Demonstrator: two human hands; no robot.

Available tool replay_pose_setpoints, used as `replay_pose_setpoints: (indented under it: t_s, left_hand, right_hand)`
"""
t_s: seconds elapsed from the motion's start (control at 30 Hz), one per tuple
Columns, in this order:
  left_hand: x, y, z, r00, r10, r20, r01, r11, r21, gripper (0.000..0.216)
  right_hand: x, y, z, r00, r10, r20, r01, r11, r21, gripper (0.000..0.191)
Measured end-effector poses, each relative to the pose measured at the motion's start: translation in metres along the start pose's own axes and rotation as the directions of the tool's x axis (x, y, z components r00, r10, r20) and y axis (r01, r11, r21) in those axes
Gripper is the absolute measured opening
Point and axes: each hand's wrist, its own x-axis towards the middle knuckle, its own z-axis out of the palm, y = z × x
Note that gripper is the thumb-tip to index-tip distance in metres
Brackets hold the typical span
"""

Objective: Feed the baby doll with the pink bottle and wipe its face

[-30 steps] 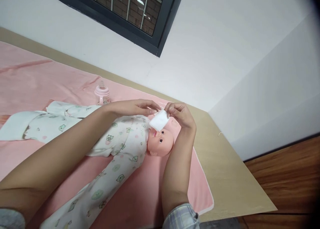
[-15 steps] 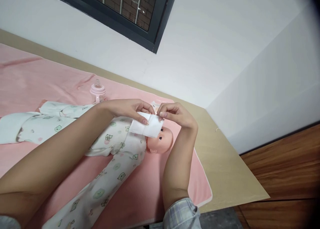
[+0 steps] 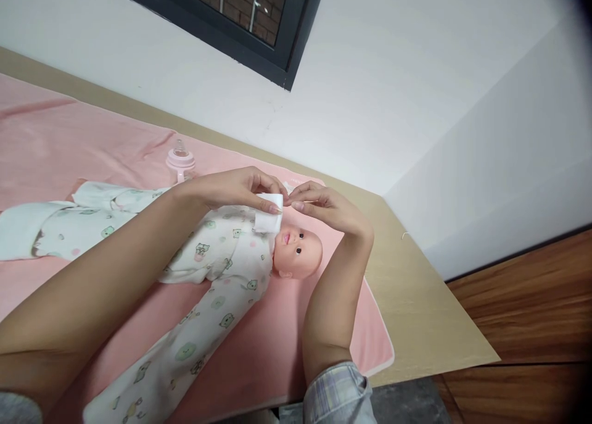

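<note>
Between the thumb and fingers of my left hand [image 3: 250, 188] is a small folded white tissue [image 3: 267, 221], held over the doll's upper chest beside its chin. My right hand [image 3: 326, 207] is just to the right, its bent fingertips meeting those of my left hand. Its thumb and fingers look slightly apart, clear of the tissue's edge. Below both hands a baby doll [image 3: 300, 257] lies on its back, head to the right, face showing. It wears a white suit [image 3: 231, 245] printed with small green animals. My left forearm hides part of the doll's body.
A pink blanket [image 3: 277, 350] covers much of the tan table [image 3: 416, 313]. Behind the doll stands a pink-topped baby bottle [image 3: 180, 158], partly hidden by my arm. A white packet [image 3: 291, 186] shows behind my fingers. The wall and a dark window frame [image 3: 277, 66] rise beyond.
The tissue has gone from a wider sheet to a smaller folded piece, uncovering the doll's mouth. My right fingers have come off its right edge and moved in against my left fingertips.
</note>
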Motion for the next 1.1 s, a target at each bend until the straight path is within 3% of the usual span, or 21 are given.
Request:
replay_pose_setpoints:
  t_s: [0.2, 0.37, 0.53, 0.67, 0.8, 1.1]
  left_hand:
    - [0.003, -0.005, 0.001, 0.997, -0.06, 0.046, 0.059, 0.998, 0.019, 0.025]
    - [0.008, -0.007, 0.01, 0.992, -0.066, 0.107, 0.049, 0.987, 0.152, 0.022]
    - [0.013, -0.011, 0.024, 0.985, -0.121, 0.126, 0.074, 0.943, 0.323, 0.018]
    - [0.016, -0.016, 0.03, 0.987, -0.126, 0.104, 0.08, 0.929, 0.362, 0.022]
    - [0.018, -0.02, 0.033, 0.99, -0.096, 0.105, 0.052, 0.931, 0.361, 0.023]
    - [0.02, -0.016, 0.04, 0.989, -0.113, 0.095, 0.07, 0.924, 0.375, 0.019]
  right_hand:
    - [-0.002, 0.04, -0.013, 0.992, 0.068, -0.105, -0.04, 0.968, 0.248, 0.027]
    - [0.004, 0.103, -0.008, 0.942, 0.277, -0.188, -0.13, 0.82, 0.557, 0.032]
    - [0.011, 0.153, 0.018, 0.919, 0.381, -0.101, -0.187, 0.646, 0.74, 0.024]
    - [0.016, 0.167, 0.043, 0.891, 0.452, -0.053, -0.23, 0.549, 0.804, 0.023]
    - [0.019, 0.171, 0.052, 0.852, 0.523, -0.016, -0.292, 0.5, 0.815, 0.02]
    - [0.019, 0.189, 0.054, 0.873, 0.485, -0.05, -0.225, 0.492, 0.841, 0.023]
